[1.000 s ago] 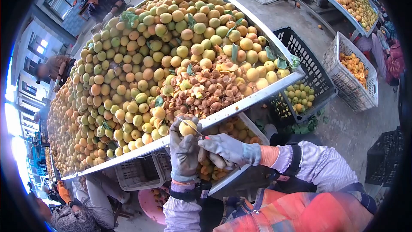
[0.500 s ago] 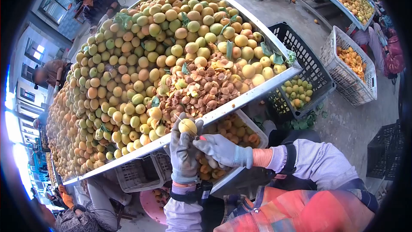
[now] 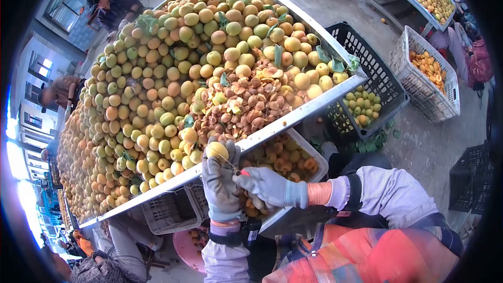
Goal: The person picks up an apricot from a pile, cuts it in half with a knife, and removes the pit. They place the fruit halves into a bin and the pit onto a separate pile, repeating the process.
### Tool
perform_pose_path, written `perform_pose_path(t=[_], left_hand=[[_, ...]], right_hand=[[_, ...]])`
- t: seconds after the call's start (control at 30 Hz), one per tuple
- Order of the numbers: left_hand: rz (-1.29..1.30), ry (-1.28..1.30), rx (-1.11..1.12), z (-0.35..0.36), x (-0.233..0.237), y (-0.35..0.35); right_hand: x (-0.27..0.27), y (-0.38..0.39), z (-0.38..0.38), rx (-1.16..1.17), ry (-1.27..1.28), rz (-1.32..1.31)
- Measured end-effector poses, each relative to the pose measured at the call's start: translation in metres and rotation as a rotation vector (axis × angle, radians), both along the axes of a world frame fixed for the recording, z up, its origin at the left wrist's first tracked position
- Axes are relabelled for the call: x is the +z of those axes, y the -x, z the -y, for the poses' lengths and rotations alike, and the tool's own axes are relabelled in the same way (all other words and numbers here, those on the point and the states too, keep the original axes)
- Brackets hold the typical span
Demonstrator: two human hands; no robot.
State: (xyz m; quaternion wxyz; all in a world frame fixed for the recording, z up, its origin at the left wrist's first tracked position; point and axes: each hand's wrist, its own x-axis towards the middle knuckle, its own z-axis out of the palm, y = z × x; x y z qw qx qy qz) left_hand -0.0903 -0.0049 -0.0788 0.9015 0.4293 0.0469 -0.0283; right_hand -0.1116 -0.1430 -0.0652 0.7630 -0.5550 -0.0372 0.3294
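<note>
My left hand (image 3: 220, 191), in a grey glove, is closed round a yellow apricot (image 3: 216, 150) at its fingertips, just over the table's near metal rim (image 3: 285, 121). My gloved right hand (image 3: 270, 186) grips a small tool with a red handle (image 3: 243, 172). From the handle a thin, pale shaft or wire reaches to the apricot; the exact kind of its tip is too fine to tell. Beyond the hands, brown pits and scraps (image 3: 246, 107) lie heaped on the table, in front of a broad pile of whole apricots (image 3: 152, 89).
Below the rim stands a white crate (image 3: 322, 166) with apricot halves. A black crate (image 3: 395, 106) holding green-yellow fruit is at the right, beside a white crate of orange halves (image 3: 429, 71). A pink basin (image 3: 183, 249) sits below. Other people (image 3: 112, 8) are around the table.
The apricot and my left hand have shifted slightly left and up. My right hand has turned a little, and more of the tool's red handle and thin shaft now shows.
</note>
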Motion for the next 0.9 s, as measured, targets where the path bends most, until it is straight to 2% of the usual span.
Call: perform_pose_path(t=[0.1,0.3,0.37,0.5,0.6,0.67,0.83,0.9], left_hand=[[-0.03,-0.001,0.019,0.002,0.005,0.0],[0.046,-0.038,-0.082,-0.006,0.003,-0.001],[-0.075,0.116,-0.162,-0.011,-0.009,-0.001],[-0.112,0.089,-0.092,-0.004,-0.001,0.002],[0.024,-0.041,-0.125,-0.001,0.004,0.002],[0.058,-0.343,-0.069,0.006,0.021,0.004],[0.117,-0.309,-0.028,0.008,0.013,0.0],[0.089,-0.373,-0.011,0.005,0.016,0.001]], right_hand=[[0.005,-0.003,0.003,0.056,0.01,-0.064],[0.01,-0.006,0.01,0.14,0.001,-0.103],[-0.004,-0.009,0.008,0.117,0.091,0.006],[-0.007,-0.01,0.01,0.115,0.068,0.174],[0.005,-0.009,0.011,0.13,0.201,0.128],[0.02,-0.011,0.015,0.176,0.23,0.054],[0.018,-0.015,0.021,0.191,0.159,0.006],[0.009,-0.015,0.018,0.185,0.156,-0.043]])
